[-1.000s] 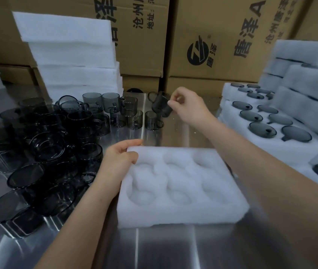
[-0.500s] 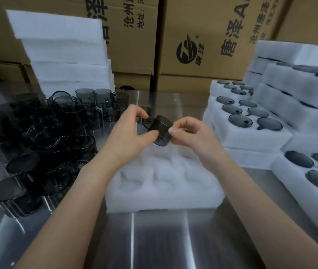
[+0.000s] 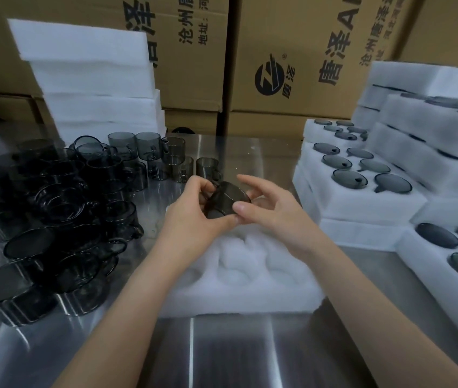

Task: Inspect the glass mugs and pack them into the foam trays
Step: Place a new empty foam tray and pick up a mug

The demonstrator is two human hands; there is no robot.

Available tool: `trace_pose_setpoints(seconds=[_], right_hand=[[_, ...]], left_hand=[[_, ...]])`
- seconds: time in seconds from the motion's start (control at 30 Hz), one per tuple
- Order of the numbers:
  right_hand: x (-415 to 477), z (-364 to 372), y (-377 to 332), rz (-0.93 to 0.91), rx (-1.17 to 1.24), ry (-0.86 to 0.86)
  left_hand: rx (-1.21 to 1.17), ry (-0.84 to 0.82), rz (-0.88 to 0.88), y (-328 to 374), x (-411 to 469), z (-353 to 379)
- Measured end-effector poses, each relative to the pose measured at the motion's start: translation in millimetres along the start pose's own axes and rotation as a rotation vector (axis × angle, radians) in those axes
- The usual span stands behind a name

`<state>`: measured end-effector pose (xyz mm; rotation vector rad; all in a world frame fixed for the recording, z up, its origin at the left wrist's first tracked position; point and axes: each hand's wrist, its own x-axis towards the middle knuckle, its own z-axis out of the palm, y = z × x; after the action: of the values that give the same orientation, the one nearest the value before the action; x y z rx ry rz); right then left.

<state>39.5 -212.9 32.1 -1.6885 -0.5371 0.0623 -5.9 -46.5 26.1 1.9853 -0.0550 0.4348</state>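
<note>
Head view: smoky glass mug (image 3: 226,202) between hands (image 3: 194,217) (image 3: 271,212) over dimpled foam tray (image 3: 250,278)

Packing station in a warehouse or factory. Behind the held mug (image 3: 228,200), printed cardboard cartons (image 3: 292,51) form a wall. To its left, many loose smoked-glass mugs (image 3: 54,219) crowd a steel table (image 3: 236,351). To its right, filled foam trays (image 3: 362,197) sit stacked, and another foam tray (image 3: 250,289) lies beneath it.
</note>
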Motion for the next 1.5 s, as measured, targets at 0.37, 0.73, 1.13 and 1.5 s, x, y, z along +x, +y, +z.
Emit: trace_pose_setpoints(seconds=[0.37,0.73,1.13,1.5], right_hand=[[-3.6,-4.2,-3.4,0.002,-0.005,-0.149],[-8.7,0.2,-4.8,-0.056,0.038,-0.157],[-8.7,10.1,-3.3,-0.125,0.013,-0.066],[-9.0,13.5,-9.9,-0.118,0.063,0.155]], left_hand=[[0.047,-0.05,-0.018,5.0,-5.2,-1.9],[0.229,-0.171,0.099,14.4,-0.1,-20.7],[0.341,-0.207,0.194,9.0,-2.3,-19.8],[0.108,-0.298,0.249,-5.1,6.7,-17.9]])
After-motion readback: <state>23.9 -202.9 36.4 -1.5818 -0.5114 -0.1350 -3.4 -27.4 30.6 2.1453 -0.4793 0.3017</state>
